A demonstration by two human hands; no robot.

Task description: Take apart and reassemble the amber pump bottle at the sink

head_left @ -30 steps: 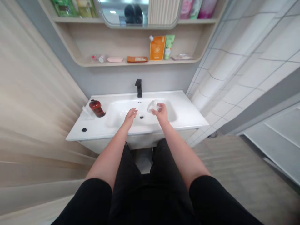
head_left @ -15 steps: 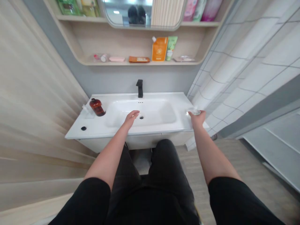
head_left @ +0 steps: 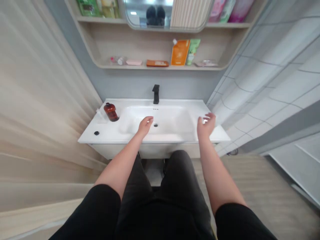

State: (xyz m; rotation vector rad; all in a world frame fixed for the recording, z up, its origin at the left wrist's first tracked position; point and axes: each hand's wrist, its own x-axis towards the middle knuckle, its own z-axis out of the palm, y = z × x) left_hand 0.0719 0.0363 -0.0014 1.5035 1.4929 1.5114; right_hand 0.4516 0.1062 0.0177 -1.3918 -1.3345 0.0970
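Note:
My left hand (head_left: 145,124) hovers over the front of the white sink basin (head_left: 175,120), near the drain. Its fingers are loosely bent with nothing visible in them. At the right end of the counter is my right hand (head_left: 206,125), thumb and fingers apart. A small clear, shiny object (head_left: 205,121) shows between them, mostly hidden by the hand; it seems to rest on the counter. On the left side stands an amber bottle (head_left: 111,112) with an open neck. Beside it is a clear pump container (head_left: 101,116), and a small black cap (head_left: 96,133) lies in front.
A black faucet (head_left: 156,94) rises behind the basin. Above, a shelf (head_left: 160,67) holds an orange pouch (head_left: 180,52), a green tube (head_left: 193,51) and small packs. A mirror (head_left: 160,15) hangs over it. Curtains flank the left, a tiled wall the right.
My right hand has come away from the clear object at the right end, moving slightly left with its fingers spreading. My left hand stays over the basin. The view has shifted a little.

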